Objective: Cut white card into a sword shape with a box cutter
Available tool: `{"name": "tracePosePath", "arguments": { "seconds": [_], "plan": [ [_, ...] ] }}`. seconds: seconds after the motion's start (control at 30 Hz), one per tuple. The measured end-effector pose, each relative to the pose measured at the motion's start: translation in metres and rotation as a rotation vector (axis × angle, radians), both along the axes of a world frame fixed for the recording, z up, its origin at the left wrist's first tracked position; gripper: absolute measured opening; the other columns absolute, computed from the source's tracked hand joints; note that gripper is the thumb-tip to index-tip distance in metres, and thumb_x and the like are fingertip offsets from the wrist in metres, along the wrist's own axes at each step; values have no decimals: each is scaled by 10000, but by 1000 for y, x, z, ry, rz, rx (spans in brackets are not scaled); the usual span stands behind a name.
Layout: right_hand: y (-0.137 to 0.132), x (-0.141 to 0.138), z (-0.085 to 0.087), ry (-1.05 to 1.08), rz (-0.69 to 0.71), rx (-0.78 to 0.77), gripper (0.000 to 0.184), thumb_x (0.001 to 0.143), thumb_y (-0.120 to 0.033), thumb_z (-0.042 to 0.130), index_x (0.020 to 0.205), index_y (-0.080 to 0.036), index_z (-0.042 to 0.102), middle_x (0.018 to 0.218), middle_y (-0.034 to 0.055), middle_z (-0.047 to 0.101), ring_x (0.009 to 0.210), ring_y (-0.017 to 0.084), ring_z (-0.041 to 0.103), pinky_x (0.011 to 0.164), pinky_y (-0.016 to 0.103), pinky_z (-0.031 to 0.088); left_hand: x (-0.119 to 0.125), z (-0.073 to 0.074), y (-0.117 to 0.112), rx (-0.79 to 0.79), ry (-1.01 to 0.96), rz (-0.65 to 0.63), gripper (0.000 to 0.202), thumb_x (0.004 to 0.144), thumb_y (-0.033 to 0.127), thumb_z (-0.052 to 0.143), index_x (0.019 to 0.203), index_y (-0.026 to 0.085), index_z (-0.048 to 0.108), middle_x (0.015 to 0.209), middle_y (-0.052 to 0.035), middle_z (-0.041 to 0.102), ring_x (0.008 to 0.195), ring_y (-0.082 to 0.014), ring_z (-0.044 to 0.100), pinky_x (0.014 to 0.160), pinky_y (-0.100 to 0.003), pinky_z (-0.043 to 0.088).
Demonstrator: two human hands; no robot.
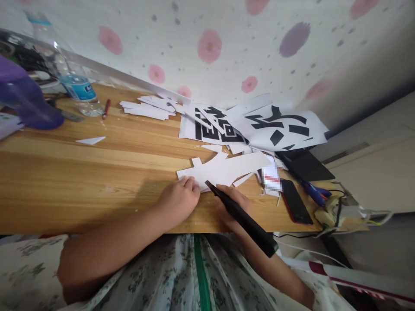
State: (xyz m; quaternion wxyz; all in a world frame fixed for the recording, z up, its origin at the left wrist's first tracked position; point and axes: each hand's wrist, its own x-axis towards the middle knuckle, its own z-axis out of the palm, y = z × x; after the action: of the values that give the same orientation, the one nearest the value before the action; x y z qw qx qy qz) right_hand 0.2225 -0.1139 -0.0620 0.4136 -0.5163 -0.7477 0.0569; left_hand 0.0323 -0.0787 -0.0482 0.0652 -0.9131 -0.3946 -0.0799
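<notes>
Head view: both hands at the worktop's front edge, with a white paper cut-out and a black knife.

The left hand (180,196) rests with bent fingers on the near left end of the cut-out (223,167); whether it also pinches the paper cannot be told. The right hand (231,203) is closed around the knife (244,221), blade end over the cut-out's near side. The cut-out lies on the worktop (81,185), near the middle of the front edge. Toward the front right corner lie a phone (295,202) and a blue glue gun (316,193). Along the back edge are printed sheets (285,125) and paper strips (149,109). A red pen (106,109) lies beside a clear bottle (81,89) near the back left corner.
</notes>
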Motion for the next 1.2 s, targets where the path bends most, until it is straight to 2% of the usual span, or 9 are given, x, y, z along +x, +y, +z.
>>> {"name": "tracePosePath", "arguments": {
  "seconds": [0.13,0.27,0.43,0.7,0.97,1.2],
  "plan": [
    [18,-5,1,12,29,-45,226,834,-264,612,1054,-239,661,856,31,742,715,182,708,674,304,592,0,-6,-1,110,39,-16,254,829,50,573,1052,36,692,1147,-236,685,1050,-297,678,873,-380,554],
    [28,-8,4,3,62,-56,221,836,-249,622,1054,-240,656,854,26,744,716,173,709,655,282,587,0,-12,-2,145,62,-31,273,844,68,562,1086,37,684,1171,-244,674,1086,-290,668,905,-376,542],
    [30,-9,7,0,51,-96,226,829,-248,622,1053,-244,653,862,21,748,718,178,715,670,296,601,-2,-15,-1,150,47,-57,296,856,79,545,1125,36,662,1181,-255,665,1103,-294,660,908,-399,542],
    [28,-13,16,-6,54,-162,218,835,-238,613,1051,-246,642,894,18,750,747,178,714,687,294,600,-2,-14,-2,176,-22,-56,266,829,79,577,1067,25,685,1139,-266,680,1048,-330,682,833,-395,573],
    [31,-11,12,-61,99,-79,221,826,-224,621,1046,-245,619,839,19,734,672,170,694,624,274,570,-2,-13,-2,186,-28,-48,256,834,79,574,1055,29,693,1138,-264,680,1038,-330,686,818,-391,582],
    [30,-14,20,-151,188,-30,217,810,-180,583,1026,-197,596,758,35,708,625,171,671,579,267,534,-1,-7,-2,147,-44,-8,250,843,77,560,1040,58,713,1134,-224,695,1005,-317,701,754,-376,606]
  ]
}}
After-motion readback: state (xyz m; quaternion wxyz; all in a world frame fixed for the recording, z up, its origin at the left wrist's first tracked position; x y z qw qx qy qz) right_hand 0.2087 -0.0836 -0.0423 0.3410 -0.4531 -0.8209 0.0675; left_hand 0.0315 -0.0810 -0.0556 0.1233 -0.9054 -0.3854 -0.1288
